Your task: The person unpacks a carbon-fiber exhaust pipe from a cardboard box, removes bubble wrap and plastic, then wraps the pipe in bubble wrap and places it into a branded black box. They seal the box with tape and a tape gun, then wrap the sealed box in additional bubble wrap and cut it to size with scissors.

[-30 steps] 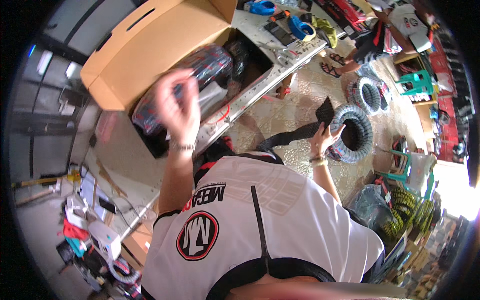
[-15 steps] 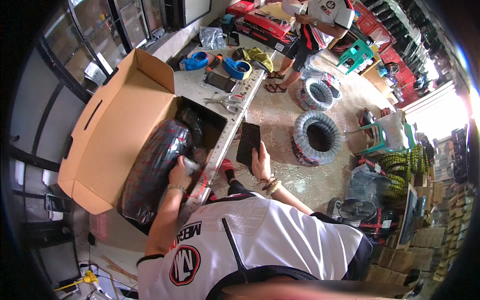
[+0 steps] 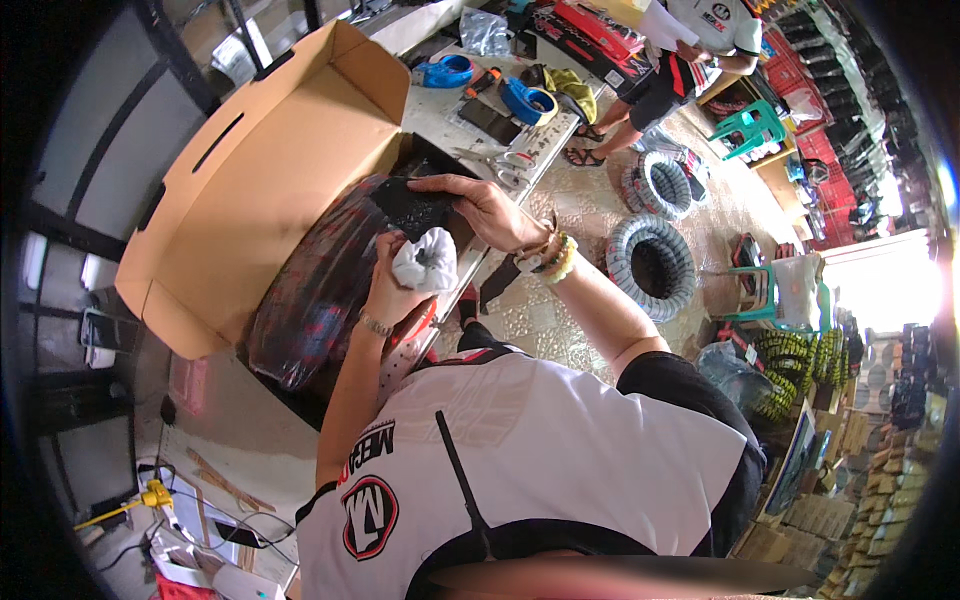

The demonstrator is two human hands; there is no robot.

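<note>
A pale, scuffed table [image 3: 445,112] runs from near left to far centre, with two blue tape rolls [image 3: 445,72], a dark flat device [image 3: 490,122] and scissors [image 3: 510,166] on its far part. To its right, a patterned tile floor [image 3: 545,325] holds two grey-wrapped tyres [image 3: 622,265] and, farther back, a green stool [image 3: 750,128]; light floods in from the far right. Another person [image 3: 700,30] stands at the far end of the table, holding white paper. On the table before me, a cardboard box [image 3: 265,190] lies open, its brown lid tipped back to the left. Inside is a fat, dark tyre-like bundle [image 3: 315,285] in shiny wrap with red marks. My left hand [image 3: 390,283] grips a crumpled white wad [image 3: 430,262] over the box's right side. My right hand [image 3: 490,212] reaches over its far part, fingers touching a black textured piece [image 3: 415,207] against the bundle; I cannot tell whether they close on it.
</note>
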